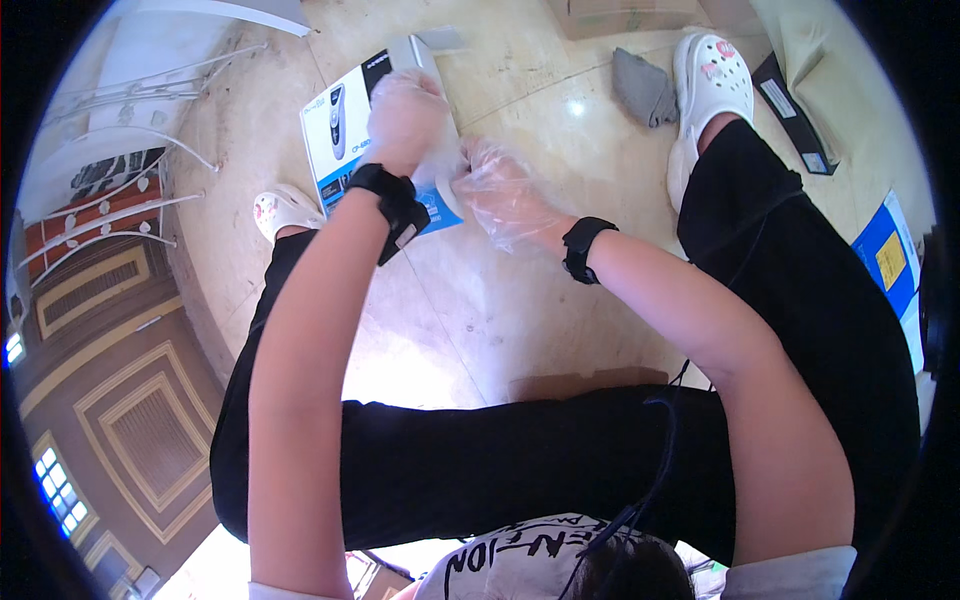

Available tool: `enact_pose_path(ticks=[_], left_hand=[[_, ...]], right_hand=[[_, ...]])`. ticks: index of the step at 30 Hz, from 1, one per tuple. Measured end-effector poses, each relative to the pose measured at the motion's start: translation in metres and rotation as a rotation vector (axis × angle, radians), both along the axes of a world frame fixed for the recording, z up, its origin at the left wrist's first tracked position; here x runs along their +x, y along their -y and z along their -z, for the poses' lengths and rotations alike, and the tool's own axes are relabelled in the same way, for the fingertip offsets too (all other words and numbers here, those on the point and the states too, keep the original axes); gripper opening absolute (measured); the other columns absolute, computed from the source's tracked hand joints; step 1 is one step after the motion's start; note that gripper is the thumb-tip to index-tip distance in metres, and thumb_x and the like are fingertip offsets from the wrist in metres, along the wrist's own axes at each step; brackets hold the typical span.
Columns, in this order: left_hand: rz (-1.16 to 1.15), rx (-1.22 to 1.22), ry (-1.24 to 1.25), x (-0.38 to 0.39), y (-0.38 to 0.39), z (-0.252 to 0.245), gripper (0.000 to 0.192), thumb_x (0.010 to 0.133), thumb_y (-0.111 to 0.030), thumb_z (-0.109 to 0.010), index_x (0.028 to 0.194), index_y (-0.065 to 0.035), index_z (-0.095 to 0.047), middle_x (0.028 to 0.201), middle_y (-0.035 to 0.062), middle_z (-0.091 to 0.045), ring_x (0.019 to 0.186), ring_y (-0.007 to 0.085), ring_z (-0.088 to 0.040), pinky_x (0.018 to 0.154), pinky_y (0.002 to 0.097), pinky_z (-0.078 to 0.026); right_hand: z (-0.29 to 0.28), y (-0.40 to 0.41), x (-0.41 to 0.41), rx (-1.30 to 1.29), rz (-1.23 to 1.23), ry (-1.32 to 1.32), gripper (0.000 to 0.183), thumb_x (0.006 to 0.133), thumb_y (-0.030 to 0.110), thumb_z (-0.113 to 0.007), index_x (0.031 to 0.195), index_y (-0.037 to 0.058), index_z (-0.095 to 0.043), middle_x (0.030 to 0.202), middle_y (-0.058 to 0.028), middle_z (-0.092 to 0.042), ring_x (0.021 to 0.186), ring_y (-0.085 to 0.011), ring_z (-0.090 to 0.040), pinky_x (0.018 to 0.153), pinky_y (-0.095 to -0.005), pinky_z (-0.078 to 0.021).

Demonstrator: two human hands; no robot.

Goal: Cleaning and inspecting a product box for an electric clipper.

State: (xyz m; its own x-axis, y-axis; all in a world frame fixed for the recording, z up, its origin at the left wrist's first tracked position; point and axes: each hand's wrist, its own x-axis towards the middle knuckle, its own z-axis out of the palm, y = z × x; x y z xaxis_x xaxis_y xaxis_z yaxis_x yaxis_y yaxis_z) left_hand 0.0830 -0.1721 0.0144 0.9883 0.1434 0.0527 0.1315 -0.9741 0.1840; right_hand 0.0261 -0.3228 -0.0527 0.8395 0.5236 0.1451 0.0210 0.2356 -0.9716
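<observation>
A printed product box, white and blue with a picture of a slim handheld device, lies tilted on the tiled floor, with a flap standing out at its far end. My left hand, in a clear plastic glove, is closed over the box's right part. At the lower right edge of the box is my right hand, also in a clear glove, with its fingertips against the edge. The fingers are blurred and partly hidden by the glove plastic. Black straps circle both wrists, and a small black device sits on the left one.
A grey cloth lies by the right white clog; the left clog is beyond the box. A cardboard box stands at the top. A black item with labels and a blue-and-white package are at right. White metal racks stand left.
</observation>
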Motion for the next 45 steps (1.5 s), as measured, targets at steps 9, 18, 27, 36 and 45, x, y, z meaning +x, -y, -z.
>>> enact_pose_path(ticks=[9, 18, 27, 36, 45], left_hand=[[-0.335, -1.091, 0.068, -0.009, -0.063, -0.163, 0.032, 0.080, -0.007, -0.055, 0.111, -0.0007, -0.059, 0.106, 0.0154, -0.062, 0.107, 0.0265, -0.057, 0.093, 0.0371, -0.043], [-0.346, -1.097, 0.143, -0.025, -0.117, -0.145, 0.040, 0.081, -0.010, -0.066, 0.115, 0.0064, -0.053, 0.103, 0.0147, -0.063, 0.095, 0.0162, -0.061, 0.083, 0.0267, -0.049], [0.005, 0.090, 0.242, -0.014, -0.122, -0.140, 0.024, 0.071, -0.015, -0.059, 0.088, -0.0005, -0.066, 0.088, 0.0199, -0.063, 0.084, 0.0348, -0.063, 0.081, 0.0547, -0.043], [0.270, 0.239, -0.010, -0.011, -0.117, -0.177, 0.019, 0.069, -0.016, -0.060, 0.082, -0.0058, -0.071, 0.082, 0.0155, -0.066, 0.080, 0.0310, -0.065, 0.073, 0.0472, -0.049], [0.183, 0.146, -0.112, -0.012, -0.112, -0.186, 0.018, 0.066, -0.016, -0.062, 0.077, -0.0027, -0.068, 0.076, 0.0179, -0.065, 0.072, 0.0323, -0.064, 0.062, 0.0405, -0.051]], right_hand=[[-0.156, -0.030, 0.067, -0.108, 0.224, 0.546, 0.017, 0.076, 0.011, -0.061, 0.088, 0.0034, -0.052, 0.080, -0.0170, -0.054, 0.077, -0.0338, -0.054, 0.068, -0.0403, -0.0442], [-0.168, -0.050, 0.055, -0.455, 0.356, 0.907, 0.055, 0.072, 0.024, -0.072, 0.120, 0.0098, -0.050, 0.126, -0.0183, -0.041, 0.116, -0.0311, -0.045, 0.094, -0.0365, -0.0407], [-0.185, -0.070, 0.052, -0.429, 0.154, 0.815, 0.060, 0.075, -0.006, -0.050, 0.133, 0.0043, -0.040, 0.135, -0.0137, -0.039, 0.120, -0.0244, -0.045, 0.098, -0.0326, -0.0400], [-0.168, -0.061, 0.040, -0.321, 0.088, 0.695, 0.059, 0.081, -0.006, -0.044, 0.138, 0.0025, -0.032, 0.139, -0.0179, -0.040, 0.128, -0.0283, -0.042, 0.104, -0.0318, -0.0326], [-0.168, -0.067, 0.042, -0.156, 0.138, 0.472, 0.052, 0.085, 0.003, -0.060, 0.132, 0.0056, -0.038, 0.124, -0.0110, -0.046, 0.116, -0.0208, -0.049, 0.099, -0.0312, -0.0387]])
